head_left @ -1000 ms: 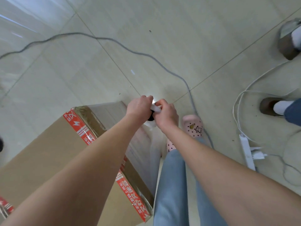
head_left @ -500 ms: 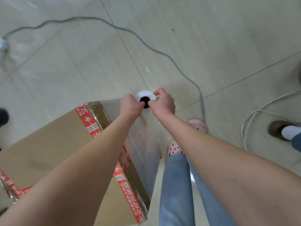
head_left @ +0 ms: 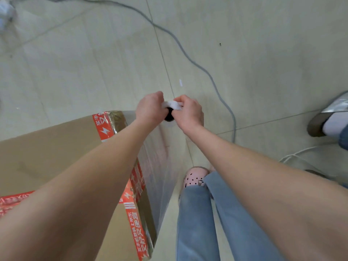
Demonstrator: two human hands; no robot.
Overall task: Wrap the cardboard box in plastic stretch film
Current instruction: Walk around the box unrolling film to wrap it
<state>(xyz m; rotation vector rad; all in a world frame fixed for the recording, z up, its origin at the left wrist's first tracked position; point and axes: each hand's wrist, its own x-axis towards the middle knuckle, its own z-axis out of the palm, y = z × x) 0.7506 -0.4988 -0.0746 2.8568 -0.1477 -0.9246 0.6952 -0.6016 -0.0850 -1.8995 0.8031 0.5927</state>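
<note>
Left hand (head_left: 149,108) and right hand (head_left: 189,114) grip one film roll (head_left: 172,105), seemingly against one box (head_left: 47,147).

The roll (head_left: 172,106) is mostly hidden between the left hand (head_left: 149,108) and right hand (head_left: 189,114); only a white rim and dark core show. The box (head_left: 47,147) runs off the left and bottom edges, its top partly covered by the left forearm (head_left: 84,176). A white thing (head_left: 4,14) at top left is cropped and blurred. A shoe (head_left: 318,125) is cut by the right edge.
</note>
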